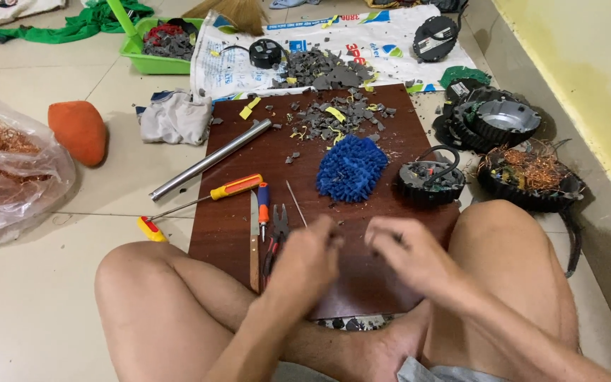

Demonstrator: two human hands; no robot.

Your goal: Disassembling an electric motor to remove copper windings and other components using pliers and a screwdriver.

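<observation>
Thin rod (pixel 295 204) touches left fingers (pixel 328 228) (blurred).

A thin pale rod (pixel 295 204) lies slanted on the dark wooden board (pixel 404 127), just beside orange-handled pliers (pixel 275 244).

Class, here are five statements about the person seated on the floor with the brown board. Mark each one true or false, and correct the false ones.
1. The blue fluffy pad lies on the brown board. True.
2. Both hands are over the board. True: left hand, right hand.
3. The metal tube stands upright. False: it lies flat.
4. The clear bag holds grey chips. False: it holds copper wire.
5. Grey fragments lie at the board's far end. True.
</observation>
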